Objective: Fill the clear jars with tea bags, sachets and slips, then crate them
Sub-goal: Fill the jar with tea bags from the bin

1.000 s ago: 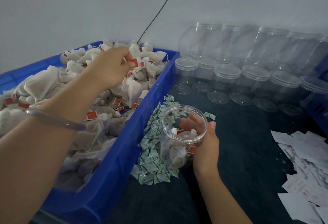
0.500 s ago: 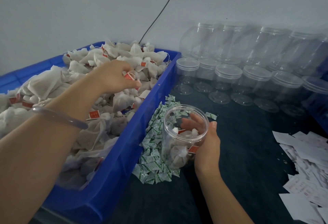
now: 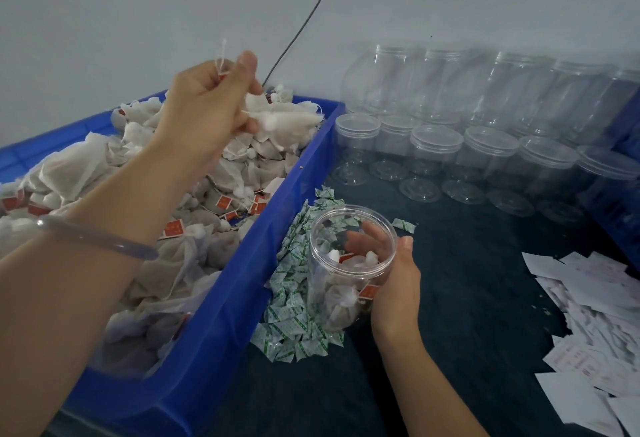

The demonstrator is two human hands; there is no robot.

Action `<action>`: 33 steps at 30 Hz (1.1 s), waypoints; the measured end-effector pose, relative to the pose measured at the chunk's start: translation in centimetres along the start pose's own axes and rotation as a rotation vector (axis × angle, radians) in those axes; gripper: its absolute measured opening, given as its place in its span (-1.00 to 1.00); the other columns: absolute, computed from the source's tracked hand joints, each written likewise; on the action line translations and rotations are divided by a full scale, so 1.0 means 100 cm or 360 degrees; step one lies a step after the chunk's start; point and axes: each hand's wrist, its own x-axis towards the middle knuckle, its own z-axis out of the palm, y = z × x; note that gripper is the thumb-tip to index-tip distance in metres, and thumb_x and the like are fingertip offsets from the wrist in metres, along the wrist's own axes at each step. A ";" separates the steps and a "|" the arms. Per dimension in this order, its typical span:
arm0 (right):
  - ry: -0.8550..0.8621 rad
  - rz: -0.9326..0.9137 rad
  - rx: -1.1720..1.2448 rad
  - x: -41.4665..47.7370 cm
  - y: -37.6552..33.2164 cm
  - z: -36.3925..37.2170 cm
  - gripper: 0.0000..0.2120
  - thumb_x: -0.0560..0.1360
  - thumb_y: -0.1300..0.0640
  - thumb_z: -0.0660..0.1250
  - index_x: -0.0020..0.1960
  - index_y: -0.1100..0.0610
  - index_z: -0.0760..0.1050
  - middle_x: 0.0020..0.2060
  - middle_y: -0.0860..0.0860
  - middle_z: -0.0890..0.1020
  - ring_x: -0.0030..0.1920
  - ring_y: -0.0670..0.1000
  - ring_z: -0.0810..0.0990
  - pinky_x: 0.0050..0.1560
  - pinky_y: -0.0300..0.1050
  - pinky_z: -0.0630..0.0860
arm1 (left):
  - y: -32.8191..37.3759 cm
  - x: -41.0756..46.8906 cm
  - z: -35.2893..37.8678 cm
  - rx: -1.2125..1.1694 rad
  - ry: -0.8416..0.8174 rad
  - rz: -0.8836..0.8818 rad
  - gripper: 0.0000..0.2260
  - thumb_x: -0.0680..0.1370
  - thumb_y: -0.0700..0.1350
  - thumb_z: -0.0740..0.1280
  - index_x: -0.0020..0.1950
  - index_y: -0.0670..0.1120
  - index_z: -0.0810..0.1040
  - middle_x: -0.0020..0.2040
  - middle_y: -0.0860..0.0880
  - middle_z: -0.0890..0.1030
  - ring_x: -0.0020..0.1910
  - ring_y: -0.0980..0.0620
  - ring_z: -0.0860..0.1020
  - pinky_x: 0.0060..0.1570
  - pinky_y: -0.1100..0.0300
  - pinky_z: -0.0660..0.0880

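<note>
Dark cloth covered the table (image 3: 467,315). Nearest, along its right edge, lay a loose drift of white slips (image 3: 595,315), with the near corner of a blue bin (image 3: 221,350) on the left. Between them a heap of green-printed sachets (image 3: 294,319) lay against the bin wall. The open jar (image 3: 320,256) stood on or against that heap, roughly half full of tea bags (image 3: 341,305). The right hand (image 3: 398,284) gripped it, thumb on the near side by the rim and fingers curled round the far side, seen through the clear wall. Farther back, the left hand (image 3: 207,111) hung over the heaped bin, pinching a small bunch (image 3: 287,119) of bags between thumb and curled fingers, a string poking up above the knuckles. The carry looked the likeliest place for a slip. The bunch dangled from a light pinch, so a bag could drop on the sachets or the cloth, and trailing strings could drag extras out of the bin. The bunch also looked wide for the jar mouth, and slick sachets under the jar could let it tip. Behind, the empty jars (image 3: 436,149) stood near enough for a stray swing to knock them.
</note>
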 end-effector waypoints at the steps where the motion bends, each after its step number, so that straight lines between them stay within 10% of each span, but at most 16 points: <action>1: 0.0001 -0.0006 -0.0004 0.000 0.000 0.000 -0.42 0.68 -0.07 -0.07 -0.18 -0.17 0.70 -0.09 -0.03 0.74 -0.03 -0.04 0.70 -0.02 -0.17 0.59 | 0.003 -0.005 0.007 -0.0271 -0.0090 -0.0056 -0.69 0.58 0.06 0.30 -0.33 -0.03 0.52 -0.57 0.06 0.25 -0.61 0.15 0.29 -0.34 0.21 0.51; 5: 0.0015 0.0000 -0.0030 0.001 0.003 -0.002 -0.44 0.67 -0.08 -0.07 -0.12 -0.07 0.70 -0.09 0.01 0.73 -0.03 0.01 0.70 0.02 -0.08 0.58 | 0.005 -0.028 0.032 -0.0365 -0.0594 -0.0154 -0.74 0.39 0.10 0.30 -0.30 -0.09 0.51 -0.62 0.06 0.32 -0.56 0.09 0.31 -0.36 0.23 0.54; 11: -0.0033 -0.0055 -0.0086 0.003 0.005 -0.004 -0.47 0.68 -0.10 -0.06 0.00 0.07 0.66 -0.11 0.00 0.74 -0.08 -0.08 0.69 -0.12 -0.30 0.58 | -0.004 -0.053 0.050 0.0859 -0.1391 0.0053 -0.58 0.32 0.28 0.27 -0.18 -0.06 0.62 -0.31 -0.03 0.62 -0.35 0.01 0.55 -0.31 0.24 0.48; 20: 0.0012 -0.0053 -0.0019 0.004 0.005 -0.002 -0.43 0.70 0.00 -0.08 -0.12 -0.01 0.70 -0.12 -0.01 0.74 -0.03 -0.04 0.70 -0.12 -0.38 0.53 | -0.004 -0.037 0.040 0.0834 -0.1029 0.0210 -0.96 0.52 -0.04 0.36 -0.08 0.10 0.60 -0.18 0.19 0.64 -0.26 0.30 0.57 -0.23 0.43 0.48; 25: 0.0030 -0.0008 -0.0032 0.005 0.008 -0.004 -0.48 0.70 0.00 -0.08 -0.05 0.01 0.66 -0.12 -0.02 0.74 -0.08 -0.08 0.69 -0.14 -0.41 0.52 | -0.028 0.003 -0.010 0.1693 -0.0648 -0.0205 -0.79 0.60 0.05 0.26 0.14 -0.01 0.54 0.03 0.06 0.55 -0.05 0.08 0.50 -0.07 0.17 0.34; 33: 0.0037 0.0021 -0.0092 0.005 0.006 -0.003 -0.47 0.70 -0.04 -0.10 -0.03 -0.02 0.65 -0.10 -0.03 0.74 -0.04 -0.06 0.69 0.00 -0.18 0.53 | -0.071 0.007 -0.024 0.2067 -0.1142 -0.0660 -0.77 0.62 -0.12 0.26 0.24 -0.14 0.56 0.17 -0.10 0.59 0.06 -0.04 0.54 0.10 0.09 0.46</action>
